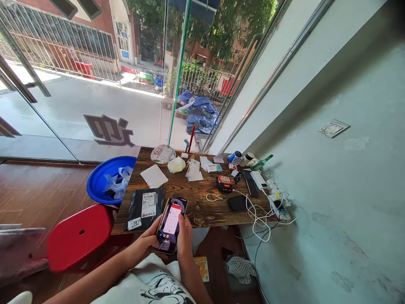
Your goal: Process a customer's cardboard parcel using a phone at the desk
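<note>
Cradling a smartphone (165,244) from both sides, the left hand (146,241) curls around its left edge and the right hand (185,236) closes about its right edge, thumb over the lit, glossy screen. The slim rectangular phone is tilted at the near edge of the wooden surface (196,204), whose dark brown planks show streaky grain. Just beside it lies a flat black plastic mailer (136,202), smooth and bearing white paper labels. Beyond are a square white sheet (154,176), a crumpled, pale yellowish wad (176,165) and a thin round disc (163,154). To the right sit a chunky red-and-black block (224,184), looping white cables (257,223) and a green bottle (262,163) lying tilted. On the left stand a round blue plastic tub (95,181) holding crinkled translucent bags (118,183), and a red stool (76,245) with a smooth, round-cornered seat. Patchy pale plaster covers the wall (341,190).
</note>
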{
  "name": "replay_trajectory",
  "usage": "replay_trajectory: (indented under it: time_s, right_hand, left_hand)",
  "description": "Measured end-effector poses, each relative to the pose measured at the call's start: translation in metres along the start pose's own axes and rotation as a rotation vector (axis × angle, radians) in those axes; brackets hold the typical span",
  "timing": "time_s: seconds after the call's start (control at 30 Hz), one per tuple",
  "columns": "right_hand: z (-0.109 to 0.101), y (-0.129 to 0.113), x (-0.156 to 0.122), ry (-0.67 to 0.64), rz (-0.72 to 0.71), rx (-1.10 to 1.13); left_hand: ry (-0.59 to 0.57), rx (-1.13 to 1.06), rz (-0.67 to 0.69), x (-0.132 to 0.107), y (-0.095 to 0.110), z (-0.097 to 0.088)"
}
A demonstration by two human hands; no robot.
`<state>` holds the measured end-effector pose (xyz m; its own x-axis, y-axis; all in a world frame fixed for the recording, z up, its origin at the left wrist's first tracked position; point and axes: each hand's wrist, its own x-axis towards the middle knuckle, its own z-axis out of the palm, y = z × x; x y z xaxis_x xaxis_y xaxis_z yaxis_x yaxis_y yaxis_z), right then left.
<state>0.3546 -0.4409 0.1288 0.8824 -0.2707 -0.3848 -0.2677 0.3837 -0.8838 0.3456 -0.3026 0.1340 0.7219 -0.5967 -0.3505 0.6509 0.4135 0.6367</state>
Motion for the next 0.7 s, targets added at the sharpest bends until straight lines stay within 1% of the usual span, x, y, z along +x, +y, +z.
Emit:
replay_trajectory:
  time_s: [0.1, 0.17, 0.2, 0.3, 0.37, 0.53, 0.63, 0.7]
  right_hand:
    - [0.003, -0.003, 0.0, -0.057, -0.042, -0.03]
    - [0.003, -0.003, -0.001, -0.043, -0.023, -0.01]
    - [0.004, -0.003, -0.001, -0.02, -0.004, 0.009]
    - [0.005, -0.004, -0.001, 0.118, 0.025, 0.052]
    - [0.007, -0.004, 0.0, 0.157, 0.014, 0.077]
    - [0.011, -0.009, 0.005, 0.11, 0.03, 0.097]
    - [0.013, -0.009, 0.007, 0.087, 0.061, 0.122]
    - [0.013, -0.007, 0.009, 0.083, 0.085, 0.142]
  left_hand:
    - [-0.039, 0.02, 0.004, 0.001, -0.001, -0.001]
    - [-0.025, 0.034, -0.005, 0.001, 0.0, -0.001]
    - [-0.012, 0.036, -0.008, 0.001, 0.0, -0.001]
    - [0.022, 0.017, -0.003, 0.001, 0.001, 0.0]
    - [0.034, 0.017, -0.003, 0.001, 0.002, 0.002]
    - [0.049, 0.079, -0.041, 0.002, 0.004, 0.004]
    - [0.037, 0.065, -0.058, 0.004, 0.001, 0.0]
    - [0.049, 0.032, -0.071, 0.007, -0.002, -0.003]
